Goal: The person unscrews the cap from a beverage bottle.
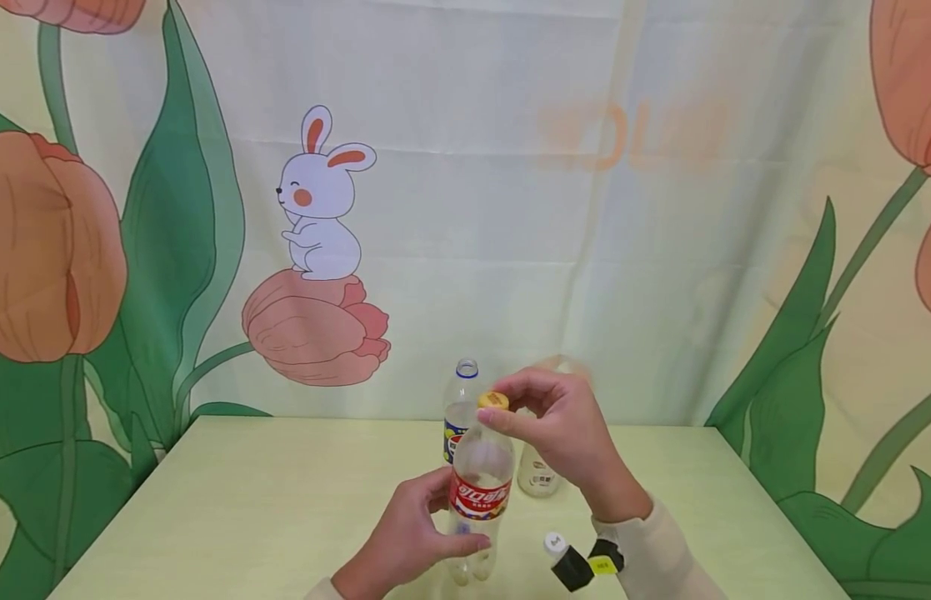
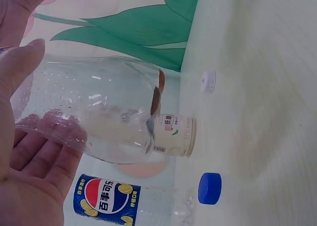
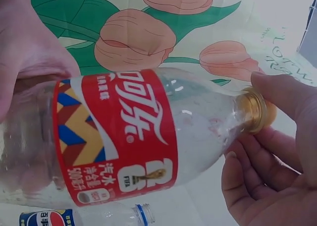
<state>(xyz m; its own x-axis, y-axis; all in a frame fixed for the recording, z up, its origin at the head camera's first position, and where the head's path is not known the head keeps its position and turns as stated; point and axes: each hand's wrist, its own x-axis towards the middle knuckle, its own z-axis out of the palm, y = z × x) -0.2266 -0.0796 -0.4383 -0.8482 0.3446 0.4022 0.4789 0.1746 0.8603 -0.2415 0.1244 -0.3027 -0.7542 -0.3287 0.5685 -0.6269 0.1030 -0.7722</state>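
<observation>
A clear plastic Coca-Cola bottle (image 1: 481, 497) with a red label stands off the table, its inside beaded with droplets. My left hand (image 1: 412, 527) grips its lower body, thumb across the front. At the top, my right hand (image 1: 558, 425) pinches a yellow cap (image 3: 261, 112) at the bottle's mouth between thumb and fingers. Whether the cap's thread is engaged cannot be told. Behind it stands an uncapped Pepsi bottle (image 1: 456, 423) with a blue label and blue neck ring. Another clear bottle (image 1: 538, 477) with small printing is partly hidden by my right hand.
On the pale table (image 1: 232, 500) lie a blue cap (image 2: 210, 188) and a white cap (image 2: 208, 82). A black wrist device (image 1: 573, 568) sits at my right cuff. Behind the table hangs a curtain (image 1: 465, 208) printed with tulips and a rabbit.
</observation>
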